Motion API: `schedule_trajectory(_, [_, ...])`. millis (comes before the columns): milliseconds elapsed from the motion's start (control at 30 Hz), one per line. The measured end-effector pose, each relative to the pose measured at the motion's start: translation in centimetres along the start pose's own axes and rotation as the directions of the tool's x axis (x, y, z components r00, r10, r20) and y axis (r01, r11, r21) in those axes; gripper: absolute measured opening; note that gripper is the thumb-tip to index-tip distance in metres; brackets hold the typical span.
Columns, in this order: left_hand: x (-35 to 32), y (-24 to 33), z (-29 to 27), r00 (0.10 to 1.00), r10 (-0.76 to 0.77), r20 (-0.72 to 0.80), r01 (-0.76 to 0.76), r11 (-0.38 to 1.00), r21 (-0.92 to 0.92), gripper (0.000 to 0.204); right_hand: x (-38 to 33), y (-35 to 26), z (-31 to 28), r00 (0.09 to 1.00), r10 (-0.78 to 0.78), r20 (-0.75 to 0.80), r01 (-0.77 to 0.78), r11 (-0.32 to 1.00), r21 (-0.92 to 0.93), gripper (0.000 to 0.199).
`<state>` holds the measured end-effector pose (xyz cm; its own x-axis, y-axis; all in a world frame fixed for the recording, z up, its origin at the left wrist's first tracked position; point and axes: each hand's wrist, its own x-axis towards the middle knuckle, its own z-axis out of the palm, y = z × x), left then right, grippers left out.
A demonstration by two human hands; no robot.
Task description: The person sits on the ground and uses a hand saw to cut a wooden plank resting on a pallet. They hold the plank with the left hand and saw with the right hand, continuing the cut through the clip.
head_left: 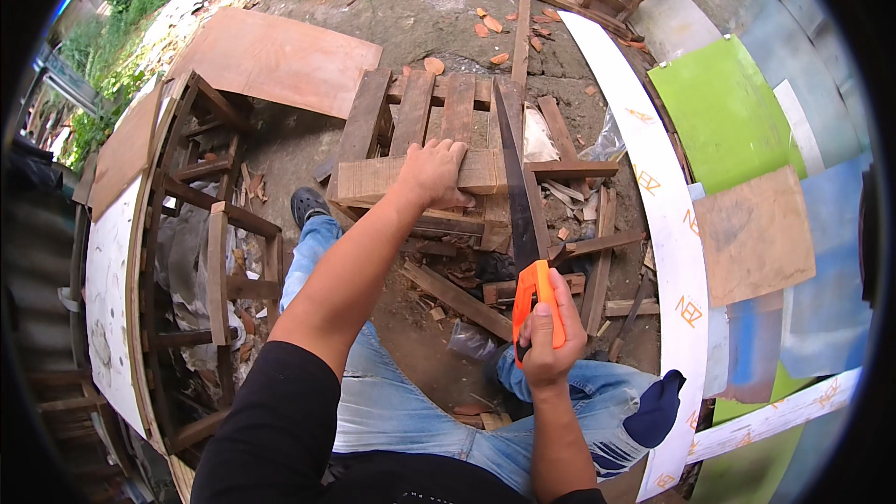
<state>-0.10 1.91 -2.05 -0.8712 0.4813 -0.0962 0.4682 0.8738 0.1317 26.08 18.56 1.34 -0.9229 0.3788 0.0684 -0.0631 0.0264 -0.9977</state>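
A thick, pale wooden plank [369,179] lies crosswise on a low slatted wooden bench [456,117]. My left hand [435,174] grips it right of its middle, fingers over the top and thumb near the front edge. In my right hand [551,341] is a handsaw [519,177], its orange handle wrapped by my fingers. The dark blade points away from me and runs past the plank's right end, close against it. Whether the teeth are in the wood cannot be seen clearly.
Wood offcuts [457,299] litter the ground below the bench. On the left stands a wooden frame [219,261]; behind it a plywood sheet [280,61] lies flat. A long white strip [667,224] curves along the right, beside a green panel [723,117] and a brown board [756,235].
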Motion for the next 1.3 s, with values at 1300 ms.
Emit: schedule_trajectory(1300, [0.0,2.3,1.1,0.989,-0.129,-0.068,0.126,0.991,-0.046,0.057,4.6,-1.5,2.9,0.982,-0.168,0.089,0.189,0.917,-0.351,0.041])
